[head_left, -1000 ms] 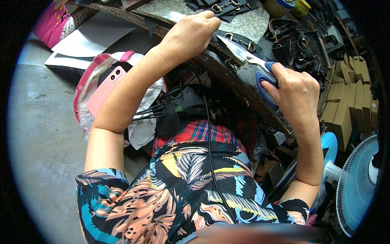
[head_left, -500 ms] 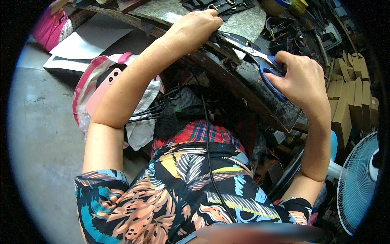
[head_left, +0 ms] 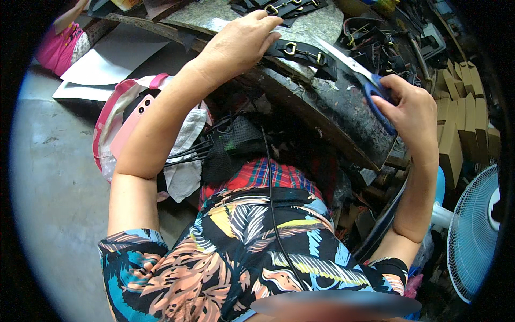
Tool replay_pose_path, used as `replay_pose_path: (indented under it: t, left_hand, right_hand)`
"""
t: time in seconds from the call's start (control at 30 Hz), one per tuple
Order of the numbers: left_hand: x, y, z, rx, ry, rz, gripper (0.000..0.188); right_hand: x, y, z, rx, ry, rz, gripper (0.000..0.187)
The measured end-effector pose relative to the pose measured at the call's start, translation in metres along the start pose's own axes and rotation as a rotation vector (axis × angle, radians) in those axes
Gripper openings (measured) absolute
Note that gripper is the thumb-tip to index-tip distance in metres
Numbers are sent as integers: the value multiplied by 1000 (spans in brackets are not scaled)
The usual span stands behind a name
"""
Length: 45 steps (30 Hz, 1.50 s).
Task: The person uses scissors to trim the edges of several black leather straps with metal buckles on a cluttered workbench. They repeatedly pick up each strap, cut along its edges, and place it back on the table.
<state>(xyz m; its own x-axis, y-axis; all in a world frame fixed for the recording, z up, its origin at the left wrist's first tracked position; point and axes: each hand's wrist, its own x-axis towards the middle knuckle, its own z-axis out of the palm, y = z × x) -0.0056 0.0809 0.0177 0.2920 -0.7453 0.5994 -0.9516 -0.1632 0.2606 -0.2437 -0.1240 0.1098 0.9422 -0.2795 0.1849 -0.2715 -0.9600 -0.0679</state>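
Note:
In my right hand [head_left: 410,110] is a pair of scissors [head_left: 351,65] with dark blue handles, my thumb and fingers in the loops. Their silvery blades point up and left over the workbench, apart from the strap. A black strap [head_left: 303,53] with gold-coloured metal fittings lies along the bench's near edge. My left hand [head_left: 238,45] is closed at the strap's left end, thumb and fingers together; the exact grip is partly hidden. Beyond that hand, more black straps [head_left: 292,9] with similar gold fittings lie on the pale stone slab [head_left: 322,24].
The dark, worn workbench [head_left: 343,121] runs diagonally before me. A hammer [head_left: 421,59] lies among clutter at its right. Cardboard pieces [head_left: 461,118] and a fan [head_left: 475,231] stand at right. Left are a bag with a pink phone [head_left: 129,126], white sheets [head_left: 107,59] and another person's pink clothing [head_left: 59,48].
The scissors have moved right and down, away from the strap. My left hand has shifted left and slightly down, and the strap with its gold fittings now shows plainly.

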Motion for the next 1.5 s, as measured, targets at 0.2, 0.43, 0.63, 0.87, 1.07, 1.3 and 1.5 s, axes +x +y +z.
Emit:
replay_pose_path:
  t: [0.2,0.43,0.63,0.87,1.07,1.3,1.5]
  left_hand:
    - [5,13,-2,96,-95,47,24]
    - [14,22,0,358,126,304,14]
    - [-5,23,-3,-24,-30,208,12]
    - [-5,18,-3,-71,-2,112,31]
    - [1,23,0,77,-46,203,22]
    - [6,25,6,207,-10,181,16]
    - [4,23,4,206,6,147,17]
  right_hand:
    - [-24,27,8,174,66,180,31]
    - [-33,18,13,324,163,119,31]
    - [-27,3,30,15,56,-8,31]
    - [-27,1,26,-36,26,-13,32]
    - [-28,-3,20,-30,25,-31,32]
    - [-23,-6,19,-59,-25,-25,38]
    - [-20,-5,20,-39,-12,-45,38]
